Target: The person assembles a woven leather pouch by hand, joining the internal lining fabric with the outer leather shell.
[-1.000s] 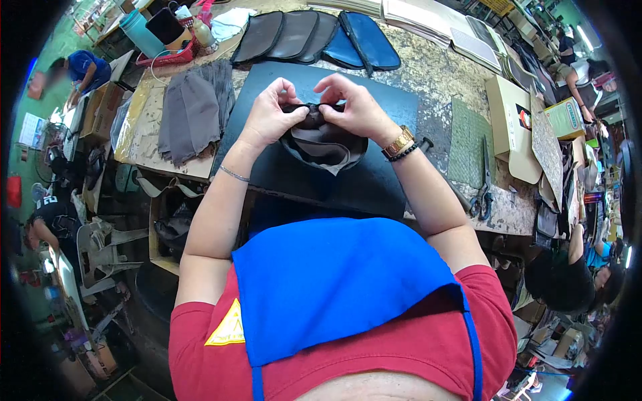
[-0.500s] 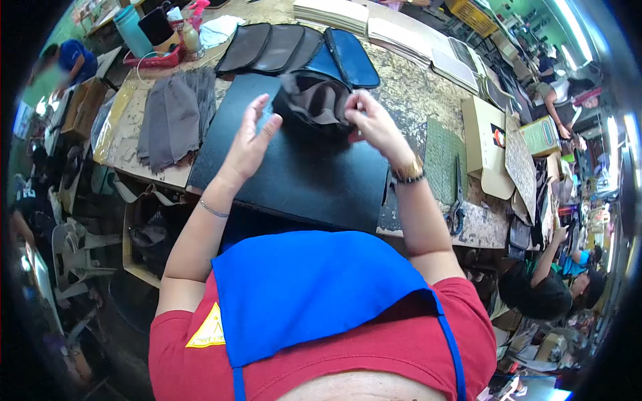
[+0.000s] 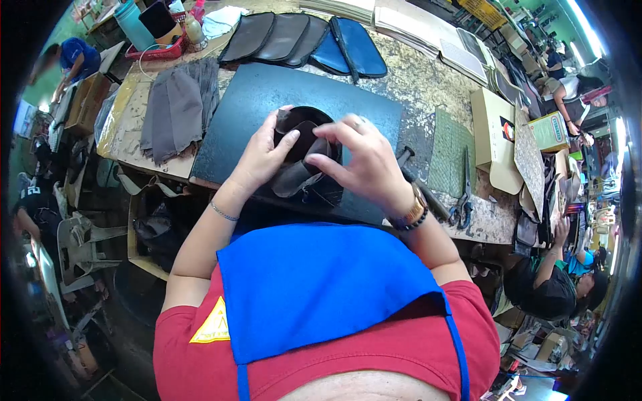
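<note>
A black leather pouch [image 3: 309,182] stands with its mouth upward near the front edge of a black board [image 3: 247,100]. Its dark inside and a grey-brown lining fold show at the opening. My left hand [image 3: 265,152] grips the pouch's left rim, thumb over the edge and fingers on the outer side. Over the right side of the mouth is my right hand [image 3: 364,157], its thumb and forefinger apart and curved toward the inner edge. Where the other right fingers rest is partly hidden behind the hand.
Grey and blue zippered panels [image 3: 358,47] lie behind the board. Grey cloth pieces [image 3: 172,110] are stacked at left. To the right are a dark rod-like tool [image 3: 428,197], scissors [image 3: 462,207], a green mat [image 3: 449,150] and a cardboard box [image 3: 487,127]. Other people are around the room.
The pouch has come from the board's far side toward my body. My left hand, apart from it before, now grips its rim. The right hand's pinch on the rim has loosened, its fingers spreading.
</note>
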{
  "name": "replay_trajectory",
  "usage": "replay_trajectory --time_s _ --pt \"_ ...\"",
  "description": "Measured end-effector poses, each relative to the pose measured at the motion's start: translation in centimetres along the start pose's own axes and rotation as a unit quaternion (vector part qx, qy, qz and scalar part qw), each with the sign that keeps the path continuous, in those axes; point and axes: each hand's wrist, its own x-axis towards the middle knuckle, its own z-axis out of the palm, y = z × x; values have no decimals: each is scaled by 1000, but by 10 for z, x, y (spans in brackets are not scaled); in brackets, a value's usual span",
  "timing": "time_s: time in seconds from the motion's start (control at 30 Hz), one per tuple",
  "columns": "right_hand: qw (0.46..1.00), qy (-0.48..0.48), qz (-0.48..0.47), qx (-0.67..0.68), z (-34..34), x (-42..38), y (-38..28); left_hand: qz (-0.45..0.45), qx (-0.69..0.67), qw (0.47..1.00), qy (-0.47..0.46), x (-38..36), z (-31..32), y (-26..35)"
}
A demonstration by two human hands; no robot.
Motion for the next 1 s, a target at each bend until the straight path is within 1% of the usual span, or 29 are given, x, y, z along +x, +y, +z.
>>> replay_trajectory --time_s 0.03,0.07,0.17,0.23,0.27,0.3,0.4,0.43,0.5,0.53,0.57,0.63,0.67,0.7,0.77,0.83,0.87,0.97,1.0 --pt "1000 1 -22 11 7 9 4 -13 -1 1000 -10 0 2 1" --pt "999 1 -45 21 14 16 7 -1 4 1000 -20 -1 1 0" --pt "998 -37 -23 41 31 26 16 23 15 999 -46 1 -3 -14" --pt "997 -62 -31 -17 29 26 23 -72 -93 990 -83 -1 -11 0" --pt "996 -74 -35 -46 28 25 27 -119 -147 977 -101 -2 -15 4" --pt "996 -67 -38 -42 30 23 33 -113 -156 976 -102 0 -14 -2" --pt "995 -89 23 -31 32 18 45 -92 -149 982 -67 3 -4 -7" --pt "999 -45 -2 -14 32 17 45 -76 -139 986 -46 3 -1 -3" --pt "1000 -13 17 19 27 14 42 13 27 1000 5 3 1 7" --pt "999 5 27 34 23 12 41 59 110 992 30 4 2 12" --pt "998 5 36 54 20 10 40 137 173 974 54 5 2 18" --pt "994 10 62 93 16 3 39 182 232 954 43 8 4 18" --pt "995 15 57 85 16 0 43 204 262 943 33 10 5 17" --pt "995 23 54 77 16 -2 47 198 247 948 36 12 7 18" --pt "996 54 54 56 13 -6 45 205 298 931 46 10 13 26" --pt "992 92 38 75 15 -8 47 209 338 916 58 12 18 28" --pt "990 109 28 85 15 -9 47 198 339 918 49 13 19 27" --pt "989 76 61 110 12 -14 49 167 332 928 25 20 18 26" --pt "994 76 43 62 9 -15 51 160 323 933 14 23 16 25"
